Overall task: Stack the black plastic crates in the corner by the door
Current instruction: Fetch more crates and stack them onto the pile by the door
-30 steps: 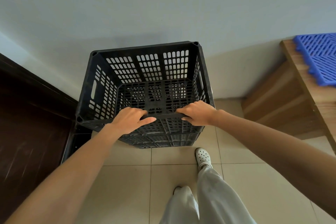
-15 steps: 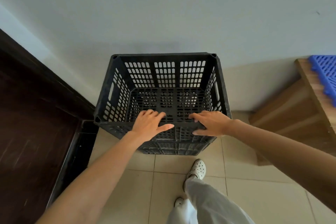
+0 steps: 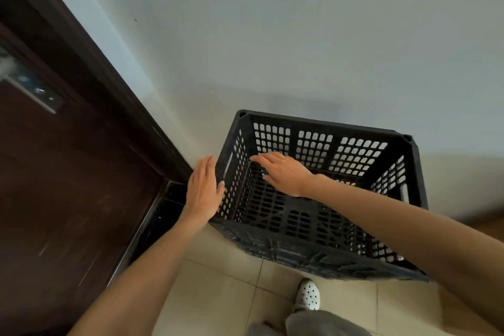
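Left hand (image 3: 204,188): flat, fingers straight and pressed together, palm turned to the outer side wall of the black crate (image 3: 327,124), thumb tip touching the lattice. Holds nothing.

Right hand (image 3: 283,172): fingers straight, slightly spread, reaching over the crate's open top, tips near the inner face of the same side wall. Cannot tell if they touch it. Forearm crosses above the crate's interior.

Crate: upright, open side up, between and beyond the two hands, its far wall near the pale wall (image 3: 300,35). More dark lattice shows under its near edge; cannot tell whether that is a second crate.

Dark brown door (image 3: 68,185) just outside the left hand. Beige floor tiles (image 3: 218,294) and a white perforated shoe (image 3: 308,294) lie nearer the body than both hands.
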Motion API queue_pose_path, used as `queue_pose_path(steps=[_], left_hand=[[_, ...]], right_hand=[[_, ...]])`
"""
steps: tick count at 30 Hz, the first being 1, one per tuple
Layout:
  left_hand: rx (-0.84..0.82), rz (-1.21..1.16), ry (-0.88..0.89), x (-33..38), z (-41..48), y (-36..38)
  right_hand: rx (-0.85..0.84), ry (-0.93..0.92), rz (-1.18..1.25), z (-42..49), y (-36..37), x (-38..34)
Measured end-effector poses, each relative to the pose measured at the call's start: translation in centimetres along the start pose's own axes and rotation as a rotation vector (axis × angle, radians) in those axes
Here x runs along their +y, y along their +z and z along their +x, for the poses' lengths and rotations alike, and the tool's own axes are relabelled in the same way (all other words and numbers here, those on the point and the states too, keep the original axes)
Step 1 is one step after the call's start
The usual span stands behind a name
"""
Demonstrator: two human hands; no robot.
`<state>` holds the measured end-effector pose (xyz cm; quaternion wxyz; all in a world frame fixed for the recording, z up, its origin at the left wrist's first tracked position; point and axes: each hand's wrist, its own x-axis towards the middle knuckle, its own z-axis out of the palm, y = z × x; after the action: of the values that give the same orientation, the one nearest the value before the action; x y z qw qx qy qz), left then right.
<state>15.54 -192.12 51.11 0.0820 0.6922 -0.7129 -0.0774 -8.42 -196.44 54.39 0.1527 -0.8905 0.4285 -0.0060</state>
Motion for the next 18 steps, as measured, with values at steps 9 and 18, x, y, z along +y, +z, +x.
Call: queue_pose_path(steps=[9, 18], left_hand=[[-0.242, -0.387, -0.183, 1.3, 7.8, 1.8], [-0.116, -0.613, -0.064, 1.3, 16.7, 5.4]], right_hand=[[-0.115, 0.062, -0.182, 12.1, 1.3, -1.4], [0.045, 0.148, -0.299, 17.2, 3.0, 1.5]])
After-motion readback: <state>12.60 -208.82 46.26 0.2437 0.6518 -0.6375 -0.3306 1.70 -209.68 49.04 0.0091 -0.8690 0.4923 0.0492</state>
